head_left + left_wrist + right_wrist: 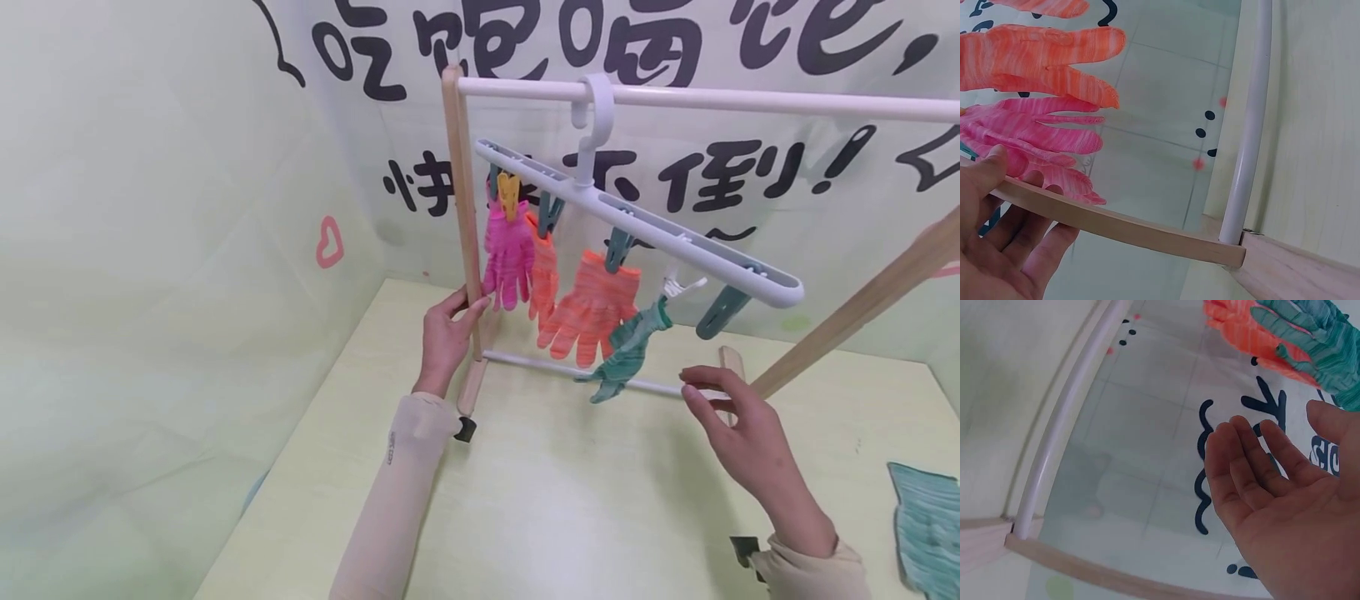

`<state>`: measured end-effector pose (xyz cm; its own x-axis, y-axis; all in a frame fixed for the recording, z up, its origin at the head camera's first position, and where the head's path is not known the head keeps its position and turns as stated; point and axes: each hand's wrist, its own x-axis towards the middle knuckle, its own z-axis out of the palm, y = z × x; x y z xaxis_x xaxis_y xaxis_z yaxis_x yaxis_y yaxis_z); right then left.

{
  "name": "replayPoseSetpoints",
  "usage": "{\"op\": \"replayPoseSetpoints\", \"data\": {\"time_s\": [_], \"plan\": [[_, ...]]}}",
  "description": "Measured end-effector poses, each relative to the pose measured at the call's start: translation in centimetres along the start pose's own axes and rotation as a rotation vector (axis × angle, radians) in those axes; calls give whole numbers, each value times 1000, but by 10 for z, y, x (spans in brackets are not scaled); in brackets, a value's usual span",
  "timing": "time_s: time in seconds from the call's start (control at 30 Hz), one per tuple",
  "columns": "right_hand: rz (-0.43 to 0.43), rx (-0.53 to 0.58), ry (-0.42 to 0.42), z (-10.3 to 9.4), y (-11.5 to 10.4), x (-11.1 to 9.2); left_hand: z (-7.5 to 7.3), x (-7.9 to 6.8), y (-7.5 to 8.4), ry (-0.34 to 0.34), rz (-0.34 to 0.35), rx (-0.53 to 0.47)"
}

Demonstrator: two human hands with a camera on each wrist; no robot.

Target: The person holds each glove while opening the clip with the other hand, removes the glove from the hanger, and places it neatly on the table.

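My left hand [445, 342] grips the left wooden post [1116, 224] of a drying rack, thumb on one side and fingers on the other. Beside it hangs a pink glove [508, 258] under a yellow clip [508, 196]. Farther along the pale blue clip hanger [637, 212] hang orange gloves [592, 304] and a green glove [630, 354], tilted under a white clip [678, 287]. My right hand [750, 442] is held in the air below the hanger's right end, fingers loosely bent, with nothing in it. The green glove [1316, 350] is near its thumb, apart from it.
The hanger hooks over the rack's white top bar [697, 97]. A slanting right post [862, 304] and a white lower bar [555, 367] complete the frame. One dark clip [722, 312] dangles without a glove. Another green glove [928, 525] lies on the table at right.
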<state>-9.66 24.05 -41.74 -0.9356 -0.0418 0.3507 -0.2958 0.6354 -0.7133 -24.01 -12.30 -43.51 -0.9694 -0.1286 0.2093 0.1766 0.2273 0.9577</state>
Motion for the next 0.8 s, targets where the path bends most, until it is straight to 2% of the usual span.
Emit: {"op": "replayPoseSetpoints", "data": {"time_s": [0.3, 0.63, 0.8], "plan": [[-15, 96, -26, 15, -17, 10, 2, 0, -1, 6, -8, 6], [-111, 317, 8, 28, -36, 27, 2, 1, 1, 9, -29, 7], [-133, 352, 26, 33, -38, 32, 2, 1, 2, 4, -32, -9]]}}
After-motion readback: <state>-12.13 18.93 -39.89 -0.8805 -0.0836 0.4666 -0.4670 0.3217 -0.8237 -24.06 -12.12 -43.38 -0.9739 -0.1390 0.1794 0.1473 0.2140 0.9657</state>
